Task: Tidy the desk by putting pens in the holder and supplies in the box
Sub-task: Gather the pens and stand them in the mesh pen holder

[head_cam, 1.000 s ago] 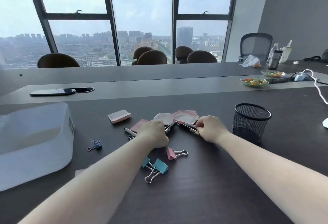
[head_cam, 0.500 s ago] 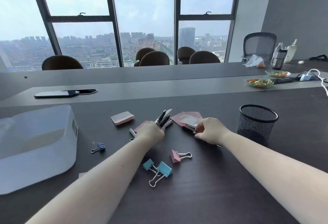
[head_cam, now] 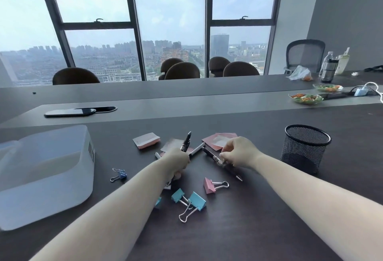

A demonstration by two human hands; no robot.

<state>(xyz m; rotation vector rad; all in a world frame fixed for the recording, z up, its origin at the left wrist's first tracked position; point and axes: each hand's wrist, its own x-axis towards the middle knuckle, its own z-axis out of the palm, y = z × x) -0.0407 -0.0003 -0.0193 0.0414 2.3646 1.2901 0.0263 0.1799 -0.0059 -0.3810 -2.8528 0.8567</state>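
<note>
My left hand (head_cam: 178,162) is closed around a black pen (head_cam: 186,141) that points up and away; a white marker (head_cam: 196,149) sticks out beside it. My right hand (head_cam: 238,152) pinches a second black pen (head_cam: 213,155) near its middle, the pen slanting just above the dark desk. The black mesh pen holder (head_cam: 304,149) stands to the right of that hand. A translucent plastic box (head_cam: 41,176) sits at the left. Pink sticky-note pads (head_cam: 146,140) (head_cam: 219,139) lie behind the hands. Blue binder clips (head_cam: 189,200) and a pink one (head_cam: 213,185) lie in front.
A small dark-blue binder clip (head_cam: 119,174) lies beside the box. A phone (head_cam: 70,112) rests on the raised grey strip. Food bowls (head_cam: 306,98), bottles (head_cam: 328,70) and a white cable (head_cam: 373,86) are far right. Chairs line the window side.
My left hand has lifted its pen so it points upward. My right hand has raised the other black pen off the desk and shifted slightly right.
</note>
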